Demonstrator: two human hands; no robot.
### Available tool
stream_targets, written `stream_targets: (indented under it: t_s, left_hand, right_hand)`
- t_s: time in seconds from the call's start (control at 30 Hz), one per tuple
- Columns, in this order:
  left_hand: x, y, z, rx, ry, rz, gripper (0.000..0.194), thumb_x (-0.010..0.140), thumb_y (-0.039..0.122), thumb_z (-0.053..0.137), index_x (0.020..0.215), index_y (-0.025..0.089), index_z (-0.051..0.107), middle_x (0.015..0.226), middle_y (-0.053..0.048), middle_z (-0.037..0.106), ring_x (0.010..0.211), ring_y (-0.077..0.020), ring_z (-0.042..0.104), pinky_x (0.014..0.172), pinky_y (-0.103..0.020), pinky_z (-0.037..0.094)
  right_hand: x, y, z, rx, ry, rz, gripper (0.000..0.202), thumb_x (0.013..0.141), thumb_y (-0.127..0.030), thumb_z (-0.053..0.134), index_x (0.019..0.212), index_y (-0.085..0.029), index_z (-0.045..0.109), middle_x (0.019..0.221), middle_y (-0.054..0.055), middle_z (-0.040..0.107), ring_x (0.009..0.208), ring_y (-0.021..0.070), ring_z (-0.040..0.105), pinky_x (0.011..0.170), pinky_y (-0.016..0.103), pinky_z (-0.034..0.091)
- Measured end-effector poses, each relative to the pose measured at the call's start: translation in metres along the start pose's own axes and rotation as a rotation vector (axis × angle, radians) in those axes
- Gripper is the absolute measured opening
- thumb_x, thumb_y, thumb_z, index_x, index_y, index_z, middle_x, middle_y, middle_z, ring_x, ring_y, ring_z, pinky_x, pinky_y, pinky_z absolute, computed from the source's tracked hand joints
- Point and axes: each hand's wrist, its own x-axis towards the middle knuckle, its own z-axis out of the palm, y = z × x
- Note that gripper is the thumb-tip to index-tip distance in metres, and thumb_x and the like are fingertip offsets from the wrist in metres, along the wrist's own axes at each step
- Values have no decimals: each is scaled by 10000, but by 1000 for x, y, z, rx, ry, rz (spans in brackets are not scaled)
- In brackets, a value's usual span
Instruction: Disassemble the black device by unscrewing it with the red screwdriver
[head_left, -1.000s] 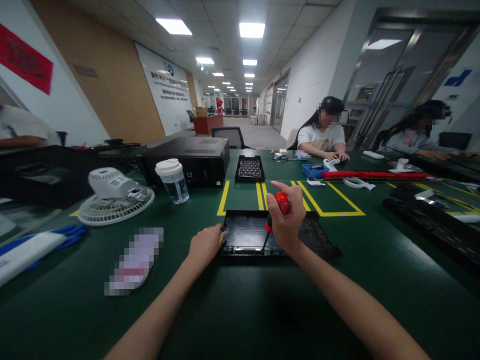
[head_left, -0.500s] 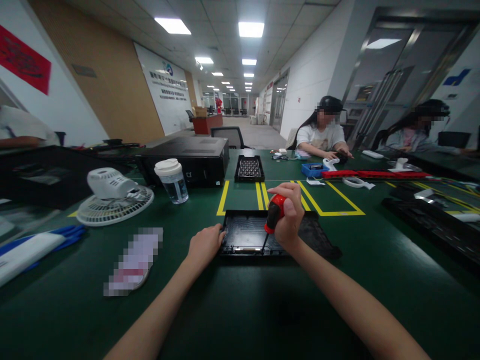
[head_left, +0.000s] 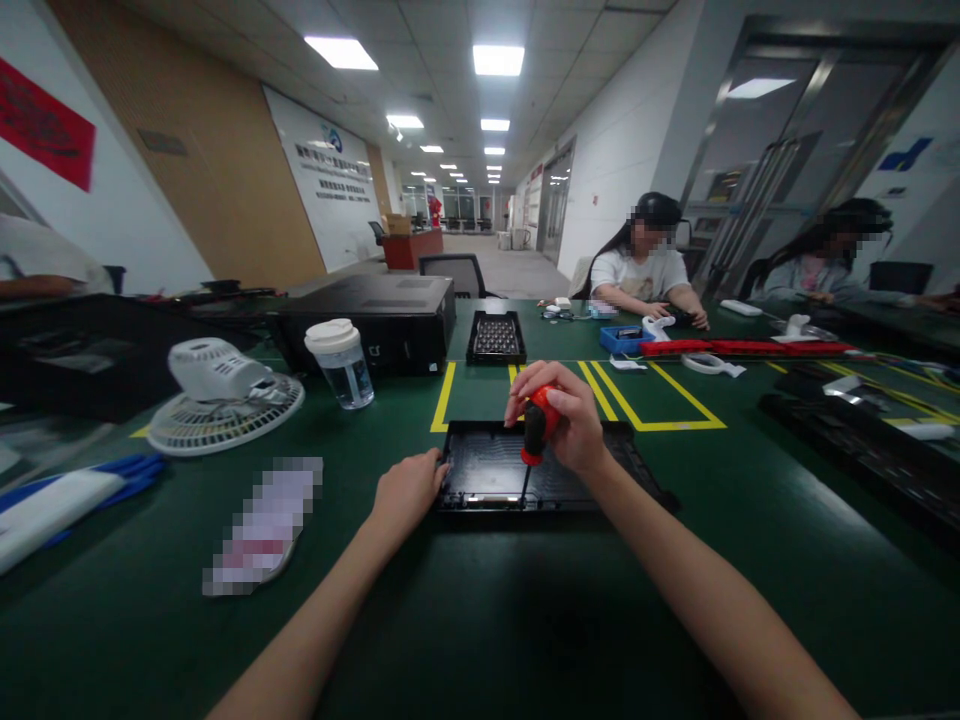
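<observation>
A black plastic panel (head_left: pixel 570 470) lies flat on the green table in front of me. My left hand (head_left: pixel 409 490) grips its left edge, the fingertips partly hidden at the rim. Above the panel, my right hand (head_left: pixel 562 410) is closed round the handle of a red and black screwdriver (head_left: pixel 534 430). The screwdriver stands nearly upright, its tip down at the panel's near edge, beside a small metallic strip (head_left: pixel 491 499).
Behind the panel are a black tray (head_left: pixel 496 338), a cup (head_left: pixel 341 365) and a black case (head_left: pixel 367 315). A white fan (head_left: pixel 225 400) stands left; a black frame (head_left: pixel 862 470) lies right. Another person (head_left: pixel 649 265) sits across the table.
My right hand has shifted its fingers round the screwdriver handle, with the fingers now further left and the handle more upright. My left hand stays at the panel's edge.
</observation>
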Motion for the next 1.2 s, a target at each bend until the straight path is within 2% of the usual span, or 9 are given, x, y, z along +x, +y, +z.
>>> stream_targets:
  t_s: [0.13,0.23,0.37,0.5,0.63,0.83,1.2]
  left_hand:
    - [0,0,-1,6,-8,-10,333,869,396,339,1066,226,548,991,-79,652,887,-227,614,696,-311,473]
    - [-1,1,-2,2,-11,-3,333,869,398,332,1060,230,547,993,-81,651,892,-236,614,695,-325,474]
    - [-2,2,-4,-4,-23,-12,335,871,396,332,1057,224,551,996,-83,651,910,-231,611,713,-316,471]
    - [-2,3,-5,2,-27,-20,341,872,394,330,1074,220,544,998,-88,651,917,-231,610,716,-314,469]
    - [-1,2,-2,15,-20,-16,341,870,398,327,1071,226,542,992,-87,654,906,-234,614,714,-324,470]
    - [0,0,1,10,10,2,333,869,391,324,1058,222,541,973,-83,659,890,-246,618,695,-341,479]
    - [-2,3,-4,3,-28,-26,332,875,382,331,1074,216,539,1008,-85,648,907,-225,611,724,-311,474]
  right_hand:
    - [6,-7,-1,194,-117,150,101,734,-236,435,747,-157,496,839,53,621,717,185,619,675,422,512]
    - [7,-10,-3,257,-173,246,94,723,-259,442,736,-167,457,838,71,661,706,190,633,678,445,506]
    - [7,-10,-7,270,-214,315,164,711,-310,445,766,-161,483,836,99,679,639,199,648,605,403,511]
    - [7,-7,-10,277,-240,270,223,727,-292,412,761,-123,554,768,112,676,559,200,640,496,333,494]
    - [6,-6,-10,284,-222,209,245,740,-249,378,722,-110,580,668,86,653,473,183,610,414,294,457]
    - [4,-5,-8,246,-157,218,210,738,-237,394,704,-123,567,547,32,591,392,154,554,360,261,417]
    - [2,-3,-4,166,-61,227,193,736,-276,439,714,-140,575,517,-16,548,371,101,496,360,217,393]
